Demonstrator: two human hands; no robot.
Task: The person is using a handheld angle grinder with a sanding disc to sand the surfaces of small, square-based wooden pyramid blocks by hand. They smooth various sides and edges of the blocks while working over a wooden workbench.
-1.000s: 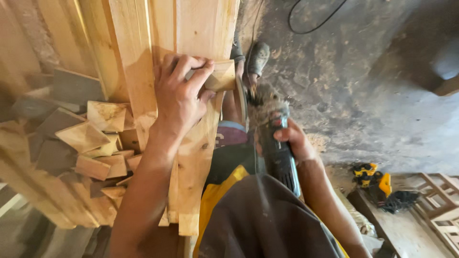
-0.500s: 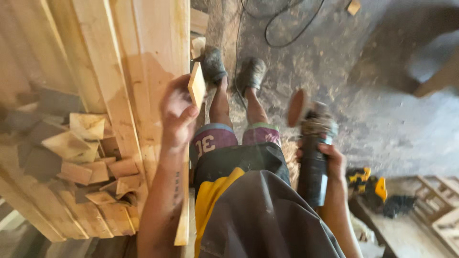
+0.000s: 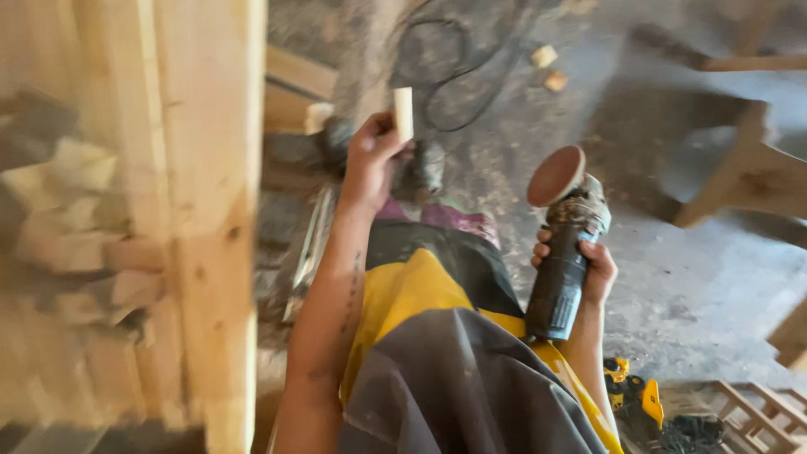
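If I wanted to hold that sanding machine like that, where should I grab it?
Probably around the long dark body of the sander, as the right hand does, coming from below and behind. That part is slim and round, easy to wrap fingers around. Keep away from the reddish disc at the top, which faces up and outward.

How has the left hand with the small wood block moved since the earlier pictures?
Yes. The left hand with the small wood block has lifted off the planks rightward, now over the floor.

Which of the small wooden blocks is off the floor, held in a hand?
The pale block pinched in the left hand; the two others lie on the floor by the cable.
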